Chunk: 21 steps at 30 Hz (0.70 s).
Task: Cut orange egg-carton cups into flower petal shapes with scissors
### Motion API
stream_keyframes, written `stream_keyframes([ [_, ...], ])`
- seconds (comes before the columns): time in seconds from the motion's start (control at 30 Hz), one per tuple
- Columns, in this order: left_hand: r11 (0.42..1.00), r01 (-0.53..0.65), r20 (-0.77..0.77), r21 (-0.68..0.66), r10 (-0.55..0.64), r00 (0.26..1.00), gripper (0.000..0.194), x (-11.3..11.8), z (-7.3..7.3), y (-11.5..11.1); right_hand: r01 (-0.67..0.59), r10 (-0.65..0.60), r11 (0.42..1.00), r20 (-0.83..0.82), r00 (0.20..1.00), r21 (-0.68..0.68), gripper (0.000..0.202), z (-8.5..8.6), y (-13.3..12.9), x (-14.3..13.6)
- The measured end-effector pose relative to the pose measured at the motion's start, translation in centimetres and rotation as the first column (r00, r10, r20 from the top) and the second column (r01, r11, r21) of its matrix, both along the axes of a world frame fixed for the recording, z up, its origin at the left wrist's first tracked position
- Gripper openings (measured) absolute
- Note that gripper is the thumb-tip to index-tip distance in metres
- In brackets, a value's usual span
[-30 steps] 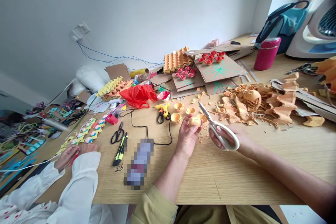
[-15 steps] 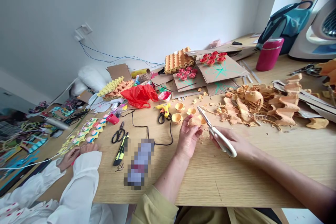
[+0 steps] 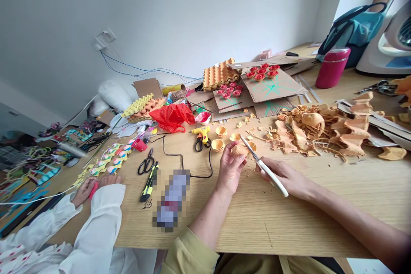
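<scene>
My left hand (image 3: 231, 167) pinches an orange egg-carton cup (image 3: 239, 150) between thumb and fingers, above the wooden table (image 3: 244, 222). In my right hand (image 3: 279, 173) is a pair of white-handled scissors (image 3: 271, 175). Their blades point up and left, right beside the held cup; whether they touch it I cannot tell. The two blades look nearly together. Behind my hands several loose cut cups (image 3: 218, 145) sit on the table, one partly hidden by the scissors. Small orange trimmings lie around them.
A heap of carton scraps (image 3: 308, 130) lies to the right. A yellow glue gun (image 3: 201, 131) and red plastic bag (image 3: 172, 117) are left of the cups. Red paper flowers (image 3: 263, 72) sit on cardboard behind. A co-worker's hands (image 3: 96, 186) rest at left; a pink flask (image 3: 333, 68) stands right.
The scissors' blades have closed slightly and their handles have come together. The cup in my left hand has turned a little. The co-worker's hand at left has shifted, showing more of a red item.
</scene>
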State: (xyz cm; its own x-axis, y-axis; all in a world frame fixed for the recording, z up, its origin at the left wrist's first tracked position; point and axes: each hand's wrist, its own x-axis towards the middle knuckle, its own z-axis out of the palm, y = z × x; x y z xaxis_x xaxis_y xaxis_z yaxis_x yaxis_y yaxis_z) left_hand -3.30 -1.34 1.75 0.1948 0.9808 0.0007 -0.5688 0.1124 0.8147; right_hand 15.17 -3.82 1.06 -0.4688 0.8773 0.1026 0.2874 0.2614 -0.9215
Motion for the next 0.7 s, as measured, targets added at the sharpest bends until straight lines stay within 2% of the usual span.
stream_keyframes([
  [0.3, 0.998, -0.041, -0.052, 0.047, 0.043, 0.998, 0.047, 0.08, 0.29, -0.02, -0.022, 0.021, 0.999, 0.027, 0.999, 0.037, 0.030, -0.44, 0.20, 0.23],
  [0.5, 0.983, -0.084, -0.108, 0.165, 0.103, 0.989, 0.041, 0.23, 0.65, -0.04, -0.029, 0.028, 0.999, 0.030, 0.999, 0.044, 0.030, -0.47, 0.26, 0.37],
  [0.7, 0.977, -0.091, -0.129, 0.192, 0.117, 0.985, 0.039, 0.17, 0.96, -0.03, -0.025, 0.023, 0.998, 0.026, 0.999, 0.057, 0.031, -0.29, 0.19, 0.32],
])
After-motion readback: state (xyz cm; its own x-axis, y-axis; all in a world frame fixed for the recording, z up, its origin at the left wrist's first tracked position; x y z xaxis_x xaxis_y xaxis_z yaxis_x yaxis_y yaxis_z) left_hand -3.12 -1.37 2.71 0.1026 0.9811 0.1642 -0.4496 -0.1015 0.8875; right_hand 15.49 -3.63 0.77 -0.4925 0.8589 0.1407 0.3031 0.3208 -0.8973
